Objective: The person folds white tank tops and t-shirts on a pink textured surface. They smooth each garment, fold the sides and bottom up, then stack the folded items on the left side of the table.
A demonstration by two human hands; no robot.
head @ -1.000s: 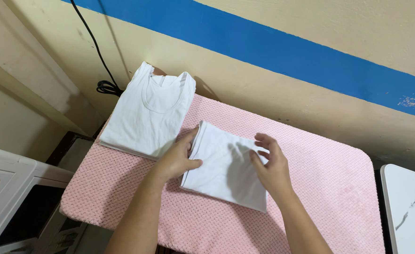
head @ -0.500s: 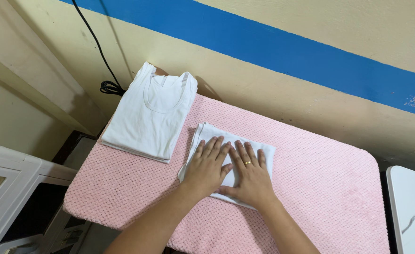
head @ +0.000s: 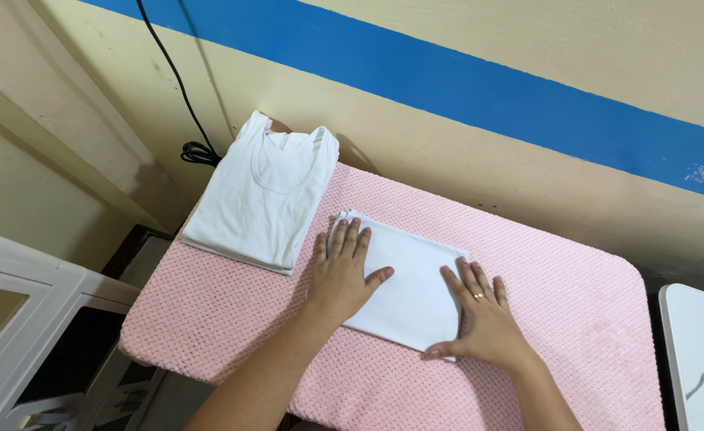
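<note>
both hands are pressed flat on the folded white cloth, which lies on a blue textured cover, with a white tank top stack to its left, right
Not quite: the cover is pink, not blue; blue is only the stripe on the wall. The head view shows it. The rest holds: the left hand and right hand lie flat on the folded white cloth, with the white tank top stack to its left.

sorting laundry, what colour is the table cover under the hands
Pink, with a waffle-like texture; head view shows it.

Both hands lie flat on the folded cloth (head: 406, 289), the left hand (head: 342, 275) at its left end, the right hand (head: 483, 315) at its right. Beyond the left hand lies the stack of folded tops (head: 262, 191), on the same surface (head: 575, 319).
</note>
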